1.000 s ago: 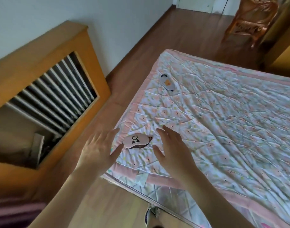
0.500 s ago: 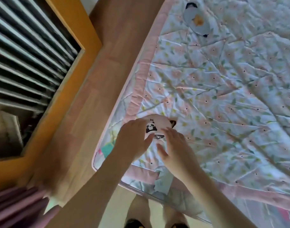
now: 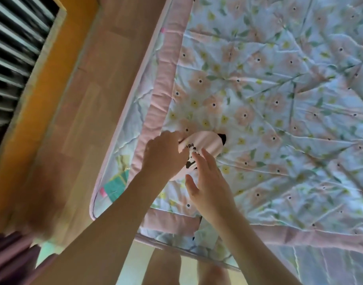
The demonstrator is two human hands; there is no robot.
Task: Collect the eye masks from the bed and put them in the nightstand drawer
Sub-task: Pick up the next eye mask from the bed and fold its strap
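Between my hands, left hand [image 3: 166, 153] grips the mask [image 3: 203, 146] to lift it; right hand [image 3: 207, 182] open, steadying.

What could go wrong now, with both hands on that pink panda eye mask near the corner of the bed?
The left hand has only one end of the soft pink panda eye mask in its grip, and the right hand merely touches it with straight fingers, so it might slip out. It lies near the pink-edged corner of the floral quilt, so a dropped mask could land on the wooden floor.
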